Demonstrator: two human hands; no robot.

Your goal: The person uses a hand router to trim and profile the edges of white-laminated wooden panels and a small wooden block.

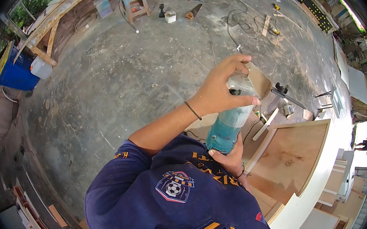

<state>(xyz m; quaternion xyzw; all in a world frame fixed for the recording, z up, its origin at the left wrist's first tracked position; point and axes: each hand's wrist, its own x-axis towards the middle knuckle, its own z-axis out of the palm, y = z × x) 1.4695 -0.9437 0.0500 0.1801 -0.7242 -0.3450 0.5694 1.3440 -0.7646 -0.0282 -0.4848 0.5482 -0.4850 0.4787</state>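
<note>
A teal trim router (225, 130) is held in front of my chest between both hands, its base end pointing up and away from me. My left hand (223, 84) curls around the pale, cloudy base, with the thumb across its near side and the fingers over the top. My right hand (231, 159) grips the teal motor end from below, and most of its fingers are hidden. A flat tan board (258, 80) sits against the base's far right side; how it is joined there cannot be made out.
To my right lies a wooden cabinet carcass (286, 159) with white edges. A black clamp bar (290, 99) juts out beyond the router. Ahead on the floor are a handsaw (193, 11), a stool (135, 5) and loose cables (242, 24). A blue bin (16, 70) stands far left.
</note>
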